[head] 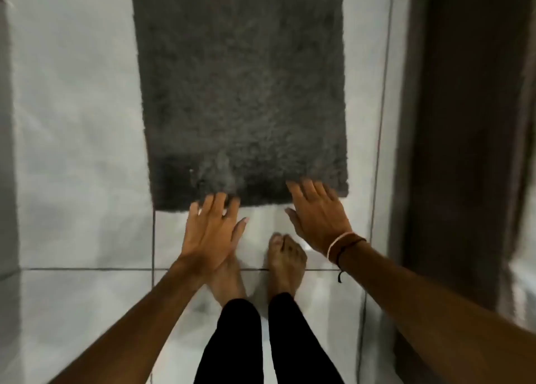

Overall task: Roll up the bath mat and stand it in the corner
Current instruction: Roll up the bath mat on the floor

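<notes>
Hands, two (fingers spread): left hand (210, 233), right hand (317, 219); one mat (240, 93).

Dark grey shaggy bath mat (240, 93), flat, unrolled, on floor.

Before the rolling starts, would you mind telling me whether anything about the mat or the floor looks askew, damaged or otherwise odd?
Nothing stands out. The grey bath mat lies flat and unrolled on the white tiled floor; only its near edge shows a slightly ruffled patch of pile. The left hand and right hand reach that edge with spread fingers.
</notes>
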A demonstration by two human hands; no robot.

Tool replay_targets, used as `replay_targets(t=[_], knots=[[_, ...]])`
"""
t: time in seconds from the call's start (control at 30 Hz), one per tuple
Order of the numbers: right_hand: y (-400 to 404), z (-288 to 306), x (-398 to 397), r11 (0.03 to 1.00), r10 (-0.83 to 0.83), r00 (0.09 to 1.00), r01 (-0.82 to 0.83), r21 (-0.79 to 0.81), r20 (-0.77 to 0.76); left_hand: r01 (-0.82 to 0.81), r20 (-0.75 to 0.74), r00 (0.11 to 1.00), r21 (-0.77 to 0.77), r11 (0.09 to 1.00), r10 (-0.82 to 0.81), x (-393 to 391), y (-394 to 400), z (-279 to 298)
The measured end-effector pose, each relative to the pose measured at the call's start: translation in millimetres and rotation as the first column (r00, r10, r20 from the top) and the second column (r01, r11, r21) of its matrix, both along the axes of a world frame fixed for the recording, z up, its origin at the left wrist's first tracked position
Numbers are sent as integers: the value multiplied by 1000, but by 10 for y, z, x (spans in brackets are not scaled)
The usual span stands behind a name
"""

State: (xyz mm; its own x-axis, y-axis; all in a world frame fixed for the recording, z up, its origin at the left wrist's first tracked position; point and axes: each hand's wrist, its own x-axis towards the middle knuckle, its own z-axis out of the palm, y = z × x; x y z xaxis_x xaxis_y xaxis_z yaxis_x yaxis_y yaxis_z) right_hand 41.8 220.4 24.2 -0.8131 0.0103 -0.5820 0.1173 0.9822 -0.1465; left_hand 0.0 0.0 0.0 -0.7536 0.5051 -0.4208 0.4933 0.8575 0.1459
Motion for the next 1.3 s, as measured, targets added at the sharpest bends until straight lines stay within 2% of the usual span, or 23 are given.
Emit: replay_targets(t=[0.13,0.17,0.23,0.3,0.37,0.5,0.57,0.67,0.8,0.93,1.07,1.13,1.23,1.3], knots=[[-20,-1018,175,999,18,1000,-17,-46,25,42,105,994,-78,996,-33,229,-25,-1094],[6,-1173,184,998,29,999,-28,-49,19,52,73,996,-80,995,-46,223,-31,-1279],[51,-1388,208,996,82,996,-83,-21,-31,115,-128,984,-96,989,-127,219,-87,-1552],[93,-1507,175,982,186,978,-181,60,-99,233,-318,913,-110,966,-256,128,-155,-1690],[93,-1539,131,961,246,965,-230,154,-93,311,-386,863,-101,945,-325,34,-158,-1721],[39,-1461,-146,954,251,964,-231,189,-87,317,-292,892,-137,938,-344,-197,40,-1521],[55,-1394,-333,952,246,962,-216,217,-121,286,-296,903,-132,949,-313,-343,103,-1451],[145,-1259,-567,949,185,946,-103,297,-265,190,-375,903,-93,977,-211,-664,204,-1455],[148,-1402,-513,973,160,853,-51,226,-497,131,-377,918,-2,991,-122,-975,322,-1596],[30,-1761,-370,976,128,894,-37,213,-430,115,-454,889,83,990,-66,-1103,318,-1796],[157,-1917,-670,996,78,797,-33,85,-599,58,-457,889,186,981,34,-1266,274,-1850],[267,-1903,-872,998,64,806,-67,16,-588,-7,-460,878,271,962,136,-1394,293,-1793],[324,-1828,-1155,993,-100,844,48,-110,-528,-8,-558,785,425,905,269,-1454,281,-1622],[359,-1813,-1341,981,-168,842,94,-168,-512,-16,-537,794,449,894,284,-1347,244,-1560]])
